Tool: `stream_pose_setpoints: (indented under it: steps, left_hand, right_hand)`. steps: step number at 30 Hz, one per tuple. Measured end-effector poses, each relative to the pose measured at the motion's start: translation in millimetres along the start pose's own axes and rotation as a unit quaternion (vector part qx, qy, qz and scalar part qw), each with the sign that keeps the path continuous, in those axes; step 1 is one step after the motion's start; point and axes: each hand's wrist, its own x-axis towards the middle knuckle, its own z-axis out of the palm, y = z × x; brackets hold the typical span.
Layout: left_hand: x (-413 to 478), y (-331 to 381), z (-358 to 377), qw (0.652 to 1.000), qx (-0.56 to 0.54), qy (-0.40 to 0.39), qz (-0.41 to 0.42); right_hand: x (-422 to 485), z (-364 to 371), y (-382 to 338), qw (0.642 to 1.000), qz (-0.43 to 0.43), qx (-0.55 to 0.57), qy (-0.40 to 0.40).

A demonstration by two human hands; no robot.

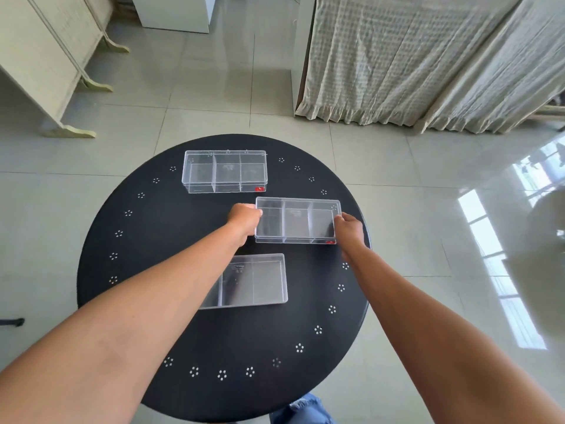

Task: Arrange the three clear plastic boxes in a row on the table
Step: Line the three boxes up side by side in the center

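Observation:
Three clear plastic boxes with inner dividers are on the round black table [153, 301]. The far box [225, 171] lies near the table's back edge. The middle box [296, 220] sits right of centre, with my left hand [244, 221] gripping its left end and my right hand [348, 229] gripping its right end. The near box [253, 281] lies closer to me, and my left forearm covers its left part.
The table has a ring of small white flower marks near its rim. Around it is a glossy tiled floor. A cream cabinet [46, 56] stands at the back left and a curtained unit [412, 56] at the back right. Blue jeans [302, 411] show below the table.

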Motion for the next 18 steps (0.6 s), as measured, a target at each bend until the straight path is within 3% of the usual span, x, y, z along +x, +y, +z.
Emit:
stream_pose_setpoints:
  steps: [8, 18]
  left_hand:
    - [-10, 3, -65, 0.998, -0.009, 0.067, 0.02]
    - [-15, -26, -125, 0.995, 0.0, 0.097, -0.016]
  right_hand:
    - [-19, 44, -13, 0.999, -0.036, 0.0, -0.029]
    - [-44, 96, -10, 0.99, -0.034, -0.015, -0.137]
